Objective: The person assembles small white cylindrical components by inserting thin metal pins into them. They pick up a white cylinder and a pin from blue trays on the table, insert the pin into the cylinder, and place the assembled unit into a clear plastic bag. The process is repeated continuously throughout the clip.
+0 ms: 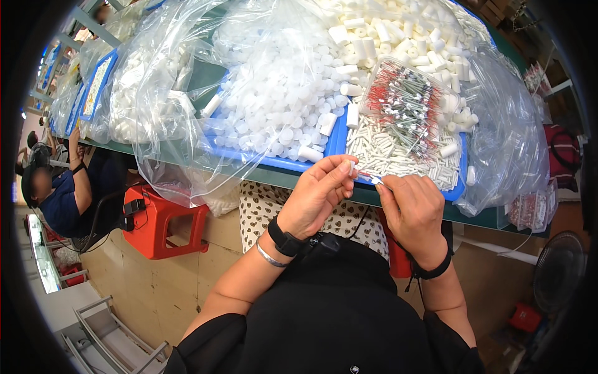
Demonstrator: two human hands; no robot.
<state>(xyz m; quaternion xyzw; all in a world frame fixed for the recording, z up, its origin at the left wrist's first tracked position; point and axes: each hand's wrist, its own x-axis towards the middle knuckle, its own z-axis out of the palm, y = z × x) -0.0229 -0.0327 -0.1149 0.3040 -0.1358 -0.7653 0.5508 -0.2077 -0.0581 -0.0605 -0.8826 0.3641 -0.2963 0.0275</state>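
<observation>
My left hand (319,198) is closed in a pinch, a small white piece (352,166) showing at its fingertips. Close to it on the right, my right hand (412,213) pinches a thin wired part with a white end (375,181). A short reddish stretch shows between the two hands; whether the pieces join is too small to tell. Both hands are at the table's near edge, in front of a blue tray (462,163) with many thin white tubes (386,153). A clear plastic box (369,100) of red-and-grey wired parts with white ends rests over those tubes.
Left of the tubes, another blue tray (283,163) bears translucent white discs (280,118). Thick white foam-like cylinders (398,37) are heaped behind. Clear plastic bags (507,131) drape both sides. A red stool (163,224) and another person (62,199) are at left, a fan (559,271) at right.
</observation>
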